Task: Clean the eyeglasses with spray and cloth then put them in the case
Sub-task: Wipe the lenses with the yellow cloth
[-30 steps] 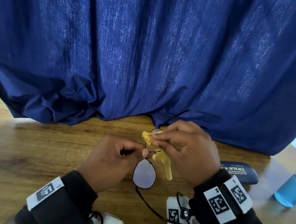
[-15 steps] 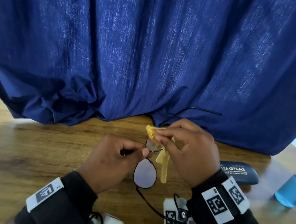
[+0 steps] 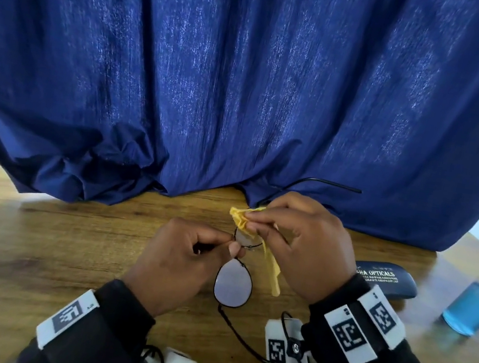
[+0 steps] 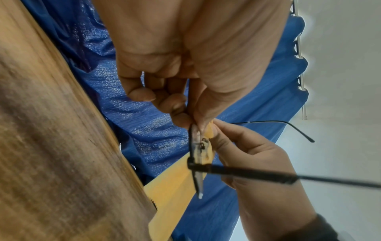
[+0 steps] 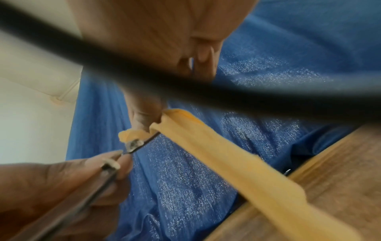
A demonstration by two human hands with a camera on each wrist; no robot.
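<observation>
Left hand [image 3: 179, 261] pinches the thin black wire-framed eyeglasses [image 3: 233, 286] at the bridge, thumb and forefinger closed on the metal between the 2 lenses. Likely reason: a bridge grip keeps skin off the glass and leaves both faces of each lens open to wiping. The glasses hang in the air at centre frame of the head view, above the wooden table [image 3: 36, 244], turned so 1 lens sits low and bare and the other high.

Right hand [image 3: 300, 246] grasps the yellow cleaning cloth [image 3: 242, 217], bunched over the upper lens between thumb and fingers; the pinch seems meant to rub front and back at once. The cloth's loose tail drops toward the table. In the left wrist view the cloth lies against the lens face, edge-on.

1 temple arm juts to the upper right past the right hand, unfolded, so it stays clear of the wiping.

Dark blue hard glasses case with white lettering [image 3: 385, 280] lies shut at right of frame, near the right wrist. Clear spray bottle of blue liquid [image 3: 474, 309] stands at far right edge, set aside. Judgement: wiping stage, casing not begun.
</observation>
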